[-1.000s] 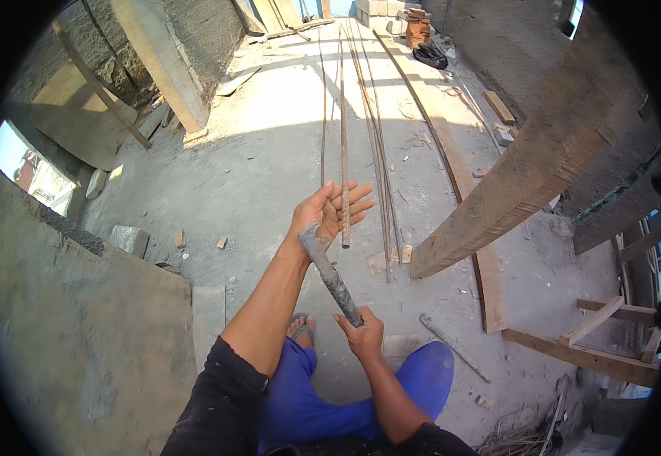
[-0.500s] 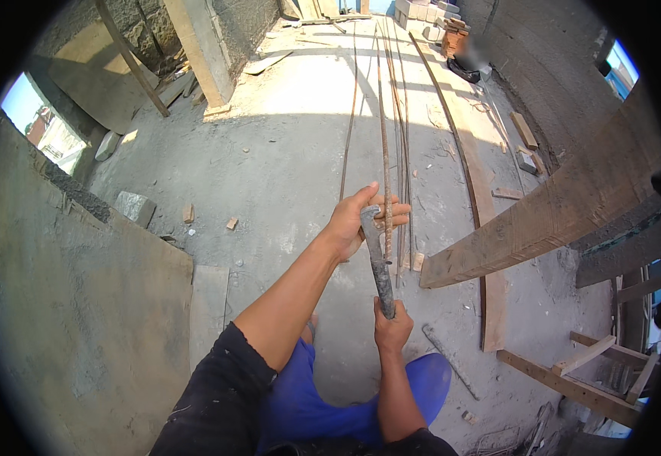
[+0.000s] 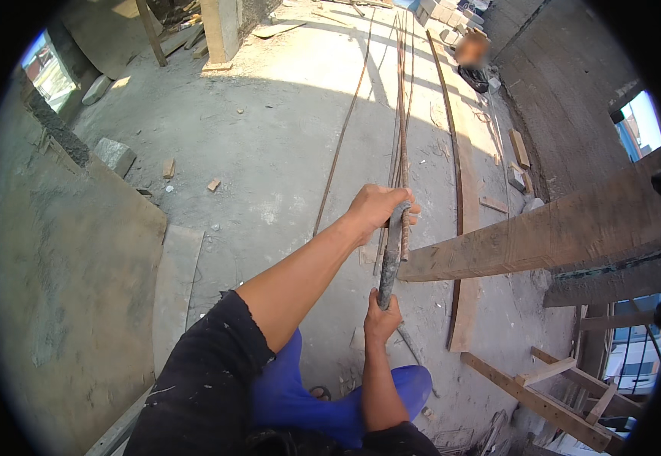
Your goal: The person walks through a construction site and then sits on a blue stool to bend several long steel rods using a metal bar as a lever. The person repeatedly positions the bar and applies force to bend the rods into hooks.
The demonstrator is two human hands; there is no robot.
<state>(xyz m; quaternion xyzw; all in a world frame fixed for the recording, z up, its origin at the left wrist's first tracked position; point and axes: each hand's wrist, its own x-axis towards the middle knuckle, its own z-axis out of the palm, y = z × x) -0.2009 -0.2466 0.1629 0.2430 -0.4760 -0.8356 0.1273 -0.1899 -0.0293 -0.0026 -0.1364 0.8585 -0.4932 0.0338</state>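
In my right hand (image 3: 383, 315) is the lower end of a dark metal bar with a hooked head (image 3: 393, 266), tilted up and away from me. My left hand (image 3: 380, 207) is closed around a ribbed steel rebar (image 3: 405, 242) close to its near end, and its thumb lies by the bar's head. The bar's head is up against the rebar; whether it hooks round it I cannot tell. Beyond my left hand, several long rebars (image 3: 402, 99) run away along the floor. Another thin dark bar (image 3: 411, 343) lies on the floor beside my right hand.
A thick timber beam (image 3: 528, 235) slants in from the right, close to the rebar's end. A long plank (image 3: 465, 304) lies beyond it, with a wooden frame (image 3: 551, 395) at lower right. A large panel (image 3: 72, 304) stands at left. Concrete rubble (image 3: 115, 155) and blocks (image 3: 443, 11) lie about.
My left hand, palm open before, has closed around the rebar. Both hands and the bar have shifted, the bar's head moving right against the rebar. The view has turned slightly.
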